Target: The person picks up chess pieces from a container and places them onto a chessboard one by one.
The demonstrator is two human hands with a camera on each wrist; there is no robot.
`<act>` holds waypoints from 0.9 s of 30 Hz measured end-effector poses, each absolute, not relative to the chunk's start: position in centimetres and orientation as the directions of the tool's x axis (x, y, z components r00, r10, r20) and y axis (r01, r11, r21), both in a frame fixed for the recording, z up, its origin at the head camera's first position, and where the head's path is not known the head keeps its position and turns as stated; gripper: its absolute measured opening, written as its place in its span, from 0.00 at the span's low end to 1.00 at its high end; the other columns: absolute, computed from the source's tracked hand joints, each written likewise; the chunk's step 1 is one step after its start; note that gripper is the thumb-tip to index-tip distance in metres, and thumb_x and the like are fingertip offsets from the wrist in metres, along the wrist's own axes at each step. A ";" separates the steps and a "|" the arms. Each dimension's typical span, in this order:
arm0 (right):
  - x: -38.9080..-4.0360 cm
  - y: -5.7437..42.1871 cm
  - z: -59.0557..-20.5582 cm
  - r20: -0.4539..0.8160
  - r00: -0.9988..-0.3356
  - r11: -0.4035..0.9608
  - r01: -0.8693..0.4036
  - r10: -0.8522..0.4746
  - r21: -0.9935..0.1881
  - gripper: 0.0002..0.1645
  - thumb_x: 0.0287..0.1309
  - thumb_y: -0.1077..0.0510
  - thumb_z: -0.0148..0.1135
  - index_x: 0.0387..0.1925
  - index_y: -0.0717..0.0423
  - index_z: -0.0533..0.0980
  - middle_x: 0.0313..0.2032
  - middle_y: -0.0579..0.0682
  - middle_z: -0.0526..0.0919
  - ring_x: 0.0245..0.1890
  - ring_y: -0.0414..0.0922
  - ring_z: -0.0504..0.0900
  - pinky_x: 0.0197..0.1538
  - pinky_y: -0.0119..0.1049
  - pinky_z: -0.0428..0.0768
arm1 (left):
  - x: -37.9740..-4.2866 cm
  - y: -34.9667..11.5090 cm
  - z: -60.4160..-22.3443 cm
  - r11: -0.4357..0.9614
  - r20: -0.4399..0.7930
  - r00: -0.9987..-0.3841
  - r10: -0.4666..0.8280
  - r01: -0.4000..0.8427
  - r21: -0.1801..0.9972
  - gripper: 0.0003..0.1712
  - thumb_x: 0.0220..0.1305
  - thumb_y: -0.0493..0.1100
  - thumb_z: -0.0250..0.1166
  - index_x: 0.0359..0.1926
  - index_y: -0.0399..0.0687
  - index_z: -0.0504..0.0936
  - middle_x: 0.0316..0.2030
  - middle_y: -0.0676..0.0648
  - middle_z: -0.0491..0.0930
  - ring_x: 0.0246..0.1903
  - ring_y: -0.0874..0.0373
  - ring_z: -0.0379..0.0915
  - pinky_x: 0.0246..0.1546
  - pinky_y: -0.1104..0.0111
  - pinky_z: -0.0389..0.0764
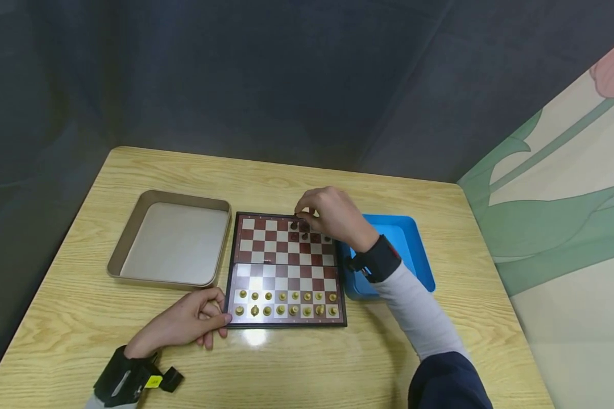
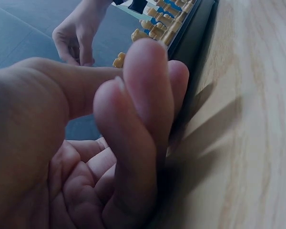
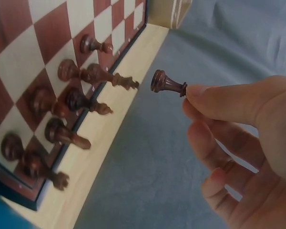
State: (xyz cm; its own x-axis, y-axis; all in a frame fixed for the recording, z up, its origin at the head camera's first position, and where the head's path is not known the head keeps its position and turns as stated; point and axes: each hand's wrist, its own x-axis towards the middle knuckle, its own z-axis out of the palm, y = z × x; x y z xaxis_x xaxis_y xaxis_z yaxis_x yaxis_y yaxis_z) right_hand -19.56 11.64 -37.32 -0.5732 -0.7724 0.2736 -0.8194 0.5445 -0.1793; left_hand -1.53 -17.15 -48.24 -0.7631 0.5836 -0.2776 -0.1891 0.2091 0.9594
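A folding chessboard [image 1: 270, 271] lies flat with gold-coloured chess pieces [image 1: 281, 311] in two rows along its near side. Several dark brown chess pieces [image 3: 55, 131] stand at its far right corner. My right hand [image 1: 332, 213] is over the far edge and pinches one dark brown chess piece [image 3: 168, 84] by its top between thumb and fingers. Its flared base shows, held apart from the standing pieces; its head is hidden by the fingertips. At the near left corner my left hand [image 1: 196, 318] holds the board's edge, thumb on the rim and fingers curled beside it.
A beige metal tray [image 1: 171, 241] sits left of the board. On the right, a blue tray [image 1: 401, 236] stands against the board, partly under my right forearm. The wooden table [image 1: 297, 369] meets a dark curtain [image 1: 286, 85] at the back.
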 end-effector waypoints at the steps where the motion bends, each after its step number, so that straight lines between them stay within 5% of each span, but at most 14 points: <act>1: -19.6 11.5 -37.4 0.269 -0.573 0.543 -0.820 -0.774 -0.184 0.06 0.48 0.55 0.62 0.32 0.44 0.79 0.32 0.38 0.78 0.29 0.34 0.75 0.28 0.24 0.70 | -1.5 -17.1 -48.2 0.210 -0.278 -0.764 0.583 -0.189 0.959 0.16 0.60 0.45 0.56 0.38 0.37 0.62 0.24 0.43 0.80 0.14 0.46 0.74 0.11 0.59 0.74; 27: -20.4 9.1 -40.3 0.187 -0.576 0.542 -0.815 -0.795 -0.206 0.07 0.49 0.56 0.60 0.31 0.43 0.80 0.32 0.35 0.78 0.29 0.29 0.73 0.28 0.24 0.71 | -1.6 -17.3 -48.5 0.213 -0.286 -0.761 0.582 -0.197 0.957 0.18 0.58 0.47 0.57 0.38 0.37 0.63 0.24 0.42 0.80 0.14 0.46 0.74 0.11 0.60 0.74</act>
State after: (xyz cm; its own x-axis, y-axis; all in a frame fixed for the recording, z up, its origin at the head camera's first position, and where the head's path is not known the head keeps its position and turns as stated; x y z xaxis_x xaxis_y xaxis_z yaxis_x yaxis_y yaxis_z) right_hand -20.45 9.11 -40.33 -0.5763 -0.7954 0.1874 -0.8148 0.5419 -0.2061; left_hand -1.61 -17.31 -48.49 -0.7608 0.5824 -0.2864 -0.1973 0.2128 0.9570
